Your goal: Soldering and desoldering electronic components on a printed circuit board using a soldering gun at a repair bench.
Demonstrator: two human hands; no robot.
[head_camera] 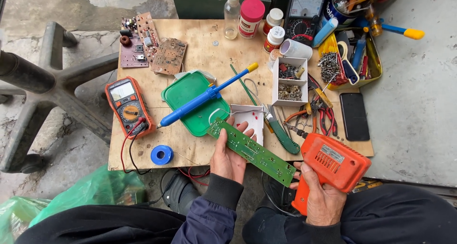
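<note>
While the person sits low before a small wooden tabletop (143, 151), the left hand (229, 159) lies palm up under a long green circuit board (251, 152) and carries it – the fingers reach past its far edge, and the thumb bends over the near edge. This board runs diagonally, from the rim of a green plastic lid (188, 94) down toward the right hand (320, 196). The right hand is closed firmly around the grip of an orange soldering gun (333, 165), which sits just beside the lower end of the board; I cannot tell if its tip touches it.

A little farther on the tabletop, a blue spool of solder wire (162, 154) lies left of the left hand, and an orange multimeter (127, 106) with red and black leads lies beyond it. A blue desoldering pump (207, 96) rests across the green lid. Right of the board are a green-handled cutter (282, 134), pliers with red handles (326, 118) and a black phone (354, 115).

Farther still stand a white divided box (289, 80) with small parts, brown bare circuit boards (150, 46) at the far left corner, several small bottles (251, 16) and an analog meter (304, 13) – and a yellow tray (376, 63) full of tools.
</note>
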